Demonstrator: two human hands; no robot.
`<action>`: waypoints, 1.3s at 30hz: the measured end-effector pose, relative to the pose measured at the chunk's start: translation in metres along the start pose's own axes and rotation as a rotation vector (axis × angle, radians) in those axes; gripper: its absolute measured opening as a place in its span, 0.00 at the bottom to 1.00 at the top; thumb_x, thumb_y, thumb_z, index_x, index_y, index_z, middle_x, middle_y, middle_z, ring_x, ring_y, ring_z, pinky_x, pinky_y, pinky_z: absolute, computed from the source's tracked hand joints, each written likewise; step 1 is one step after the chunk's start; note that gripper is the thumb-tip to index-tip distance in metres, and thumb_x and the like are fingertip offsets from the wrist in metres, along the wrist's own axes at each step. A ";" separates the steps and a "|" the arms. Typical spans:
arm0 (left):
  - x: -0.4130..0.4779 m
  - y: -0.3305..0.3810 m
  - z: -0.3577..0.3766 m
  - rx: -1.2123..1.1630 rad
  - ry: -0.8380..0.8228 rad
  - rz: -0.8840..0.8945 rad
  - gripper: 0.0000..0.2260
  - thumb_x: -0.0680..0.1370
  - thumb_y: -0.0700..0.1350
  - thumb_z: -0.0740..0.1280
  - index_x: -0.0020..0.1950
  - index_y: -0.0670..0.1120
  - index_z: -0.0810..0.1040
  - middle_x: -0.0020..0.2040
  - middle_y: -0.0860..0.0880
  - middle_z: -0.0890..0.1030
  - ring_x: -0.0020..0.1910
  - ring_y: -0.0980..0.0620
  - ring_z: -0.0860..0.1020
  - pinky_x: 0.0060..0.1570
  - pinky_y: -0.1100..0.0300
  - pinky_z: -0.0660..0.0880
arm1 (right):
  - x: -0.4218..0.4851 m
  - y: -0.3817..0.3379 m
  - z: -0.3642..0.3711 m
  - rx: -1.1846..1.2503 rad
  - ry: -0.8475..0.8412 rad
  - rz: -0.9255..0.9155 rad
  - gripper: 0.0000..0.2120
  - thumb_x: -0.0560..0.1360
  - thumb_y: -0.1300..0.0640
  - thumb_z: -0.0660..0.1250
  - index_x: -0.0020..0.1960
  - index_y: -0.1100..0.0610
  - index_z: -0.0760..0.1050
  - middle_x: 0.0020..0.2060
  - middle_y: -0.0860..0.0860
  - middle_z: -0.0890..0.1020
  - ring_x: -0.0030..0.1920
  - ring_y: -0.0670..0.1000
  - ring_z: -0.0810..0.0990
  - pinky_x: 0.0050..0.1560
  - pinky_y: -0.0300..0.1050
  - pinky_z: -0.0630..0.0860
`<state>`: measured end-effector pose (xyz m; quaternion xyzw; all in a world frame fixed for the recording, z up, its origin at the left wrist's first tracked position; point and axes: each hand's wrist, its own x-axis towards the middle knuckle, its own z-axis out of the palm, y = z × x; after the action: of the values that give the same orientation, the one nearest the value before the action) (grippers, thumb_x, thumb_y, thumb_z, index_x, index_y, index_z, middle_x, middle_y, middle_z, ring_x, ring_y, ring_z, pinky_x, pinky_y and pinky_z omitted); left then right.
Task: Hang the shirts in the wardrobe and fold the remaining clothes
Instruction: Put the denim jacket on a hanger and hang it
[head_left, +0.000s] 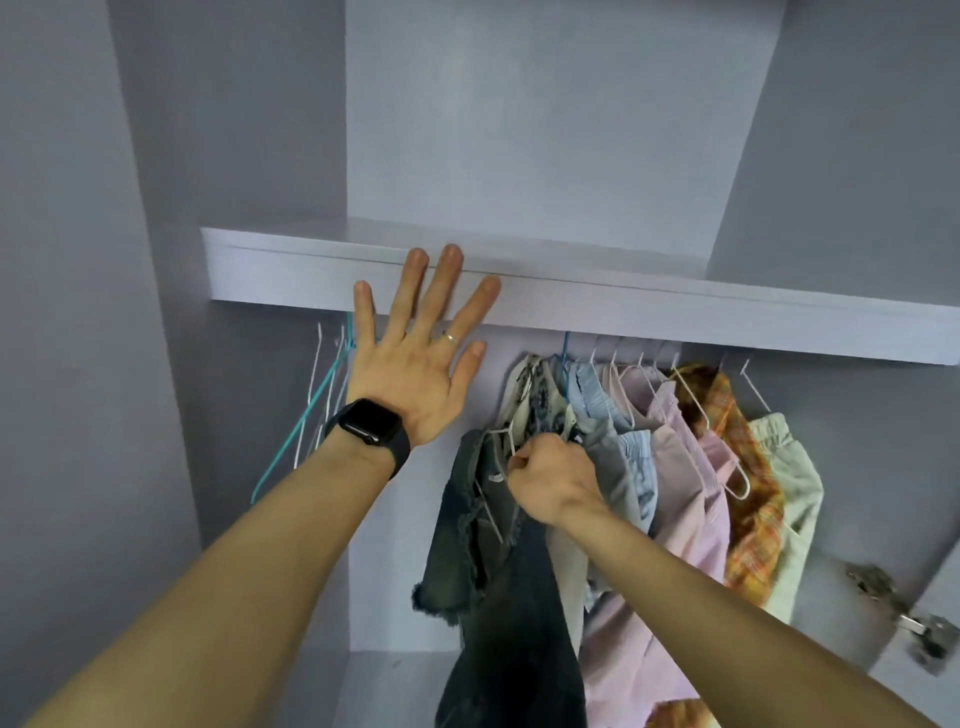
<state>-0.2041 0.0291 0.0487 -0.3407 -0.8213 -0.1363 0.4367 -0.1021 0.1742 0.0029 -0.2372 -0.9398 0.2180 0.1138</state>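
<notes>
My right hand (550, 483) grips the white wire hanger (501, 441) of a dark denim garment (498, 561) that hangs below it, inside the wardrobe. My left hand (421, 353) is spread flat with straight fingers against the front edge of the wardrobe shelf (675, 312); a black watch sits on its wrist. To the right, several hung clothes fill the space under the shelf: a patterned white one (540, 400), a light blue shirt (618, 431), a pink striped shirt (685, 467), an orange plaid shirt (748, 499) and a pale cream garment (795, 493). The rail itself is hidden behind the shelf.
Several bare hangers (317, 410), white and teal, dangle at the left under the shelf. The wardrobe's back wall (519, 130) rises above the shelf. A metal door hinge (904, 618) sticks out at the lower right.
</notes>
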 end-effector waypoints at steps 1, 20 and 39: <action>0.001 -0.002 0.003 0.005 0.029 0.003 0.26 0.85 0.56 0.47 0.81 0.60 0.39 0.81 0.52 0.34 0.79 0.47 0.32 0.72 0.35 0.33 | 0.008 0.000 0.004 0.003 0.028 -0.003 0.09 0.76 0.60 0.61 0.46 0.59 0.80 0.45 0.56 0.82 0.44 0.57 0.78 0.45 0.43 0.74; 0.007 -0.005 0.037 0.108 0.346 0.021 0.26 0.84 0.52 0.50 0.82 0.59 0.47 0.83 0.49 0.45 0.81 0.44 0.44 0.72 0.32 0.40 | 0.128 -0.015 -0.011 0.015 0.427 0.012 0.14 0.78 0.57 0.63 0.59 0.64 0.78 0.59 0.64 0.80 0.59 0.64 0.79 0.54 0.49 0.76; -0.006 0.018 -0.015 0.008 -0.175 -0.121 0.36 0.81 0.50 0.59 0.81 0.59 0.37 0.81 0.49 0.33 0.80 0.43 0.35 0.74 0.29 0.46 | 0.053 -0.010 -0.075 -0.167 -0.136 -0.105 0.22 0.80 0.48 0.62 0.71 0.56 0.72 0.66 0.56 0.78 0.65 0.59 0.76 0.63 0.46 0.74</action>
<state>-0.1802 0.0313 0.0509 -0.2993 -0.8760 -0.1291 0.3556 -0.1280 0.2196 0.0791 -0.1811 -0.9713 0.1485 0.0408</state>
